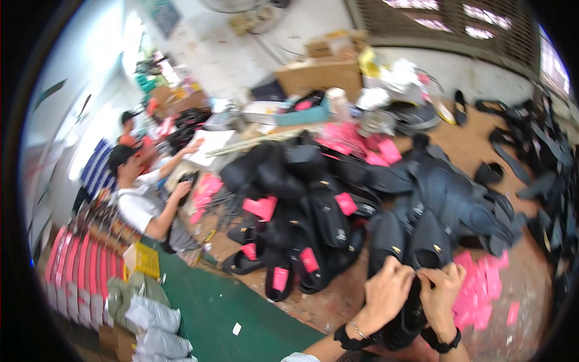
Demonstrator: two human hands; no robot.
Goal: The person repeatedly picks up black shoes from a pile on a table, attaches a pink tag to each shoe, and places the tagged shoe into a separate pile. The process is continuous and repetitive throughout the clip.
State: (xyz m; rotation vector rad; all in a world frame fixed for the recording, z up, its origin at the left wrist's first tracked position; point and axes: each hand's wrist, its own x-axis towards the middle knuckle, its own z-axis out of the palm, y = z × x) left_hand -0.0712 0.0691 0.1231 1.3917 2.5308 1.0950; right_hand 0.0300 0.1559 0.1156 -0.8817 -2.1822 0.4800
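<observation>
My left hand (386, 289) and my right hand (441, 289) are close together at the front of the worktable, fingertips pinched and almost meeting. Between them is a small thin thing, too blurred to name. Right below my hands are black shoes (409, 316), partly hidden by my fingers and wrists. Just beyond my fingertips lie a black slip-on shoe (386, 237) and another black shoe (430, 240), each with a small gold-coloured ornament. Pink paper tags (479, 287) are spread out to the right of my right hand.
A heap of black shoes (325, 212), some with pink tags, covers the table's middle. More black shoes (552, 149) pile up at right. At left a person (144, 194) in a cap works at the table. Cardboard boxes (319, 77) stand behind; stacked pink boxes (74, 280) are at lower left.
</observation>
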